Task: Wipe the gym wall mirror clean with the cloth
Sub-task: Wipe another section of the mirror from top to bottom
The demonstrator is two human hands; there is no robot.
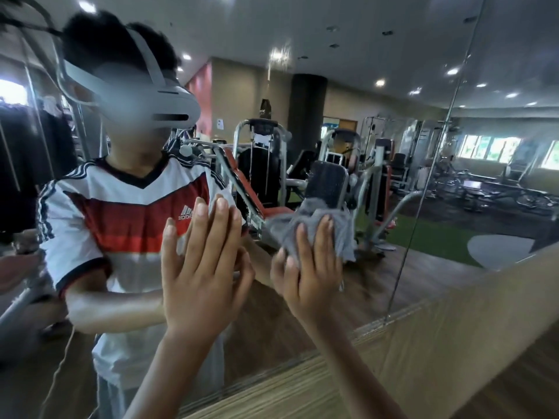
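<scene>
mid-wipe, judged from the pose: wiping step in hand, low on the mirror (pixel 348 49), just above the wooden ledge (pixel 453 343). pressed against the glass under the right hand (pixel 311 279), a bunched grey cloth (pixel 305 226), loose folds showing past the fingertips above and to the right. right fingers (pixel 325 237) laid straight and close together over the cloth, pushing rather than clutching; thumb pinching a fold or not: cannot tell. left hand (pixel 202 261) flat on the bare glass just beside, fingers straight and together, holding nothing, likely bracing. next, probably: slide the cloth across under even pressure, overlap the strokes, work toward the panel seam (pixel 428 182) on the right, then lift the left palm and wipe over its spot to leave no fresh prints. reflected behind: gym machines (pixel 263 164).
</scene>
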